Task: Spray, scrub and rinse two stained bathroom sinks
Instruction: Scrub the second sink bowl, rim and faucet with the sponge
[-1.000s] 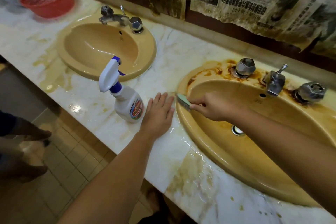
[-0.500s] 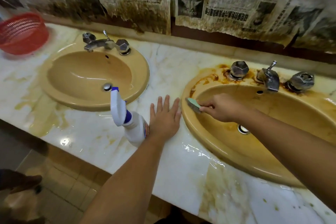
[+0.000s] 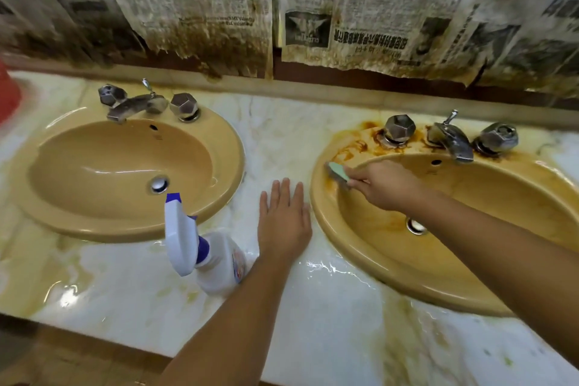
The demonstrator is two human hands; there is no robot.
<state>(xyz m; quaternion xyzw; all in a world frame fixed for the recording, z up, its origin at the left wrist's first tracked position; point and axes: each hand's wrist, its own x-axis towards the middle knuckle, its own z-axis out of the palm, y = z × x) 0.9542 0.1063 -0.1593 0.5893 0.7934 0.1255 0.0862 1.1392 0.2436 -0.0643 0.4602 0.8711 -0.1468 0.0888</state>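
Gripping the sponge (image 3: 338, 173), my right hand (image 3: 387, 186) has scrubbed further up the sink (image 3: 347, 262) rim toward the tap stains; my left hand (image 3: 283, 224) lies flat on the counter (image 3: 329, 332).

Newspaper sheets (image 3: 360, 9) on wall: print too blurred to read; spray bottle (image 3: 219, 263) label illegible.

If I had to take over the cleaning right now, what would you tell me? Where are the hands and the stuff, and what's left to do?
Left hand: flat, fingers straight, resting on the counter between the sinks; holds nothing.
Right hand: grips the green sponge, pressed on the left rim of the right sink.
Spray bottle: upright on the counter, just left of the left hand.
Done: left sink looks free of brown stains.
Left: brown stains on the right sink's back rim around the taps. Scrub them, then rinse; no water is running.
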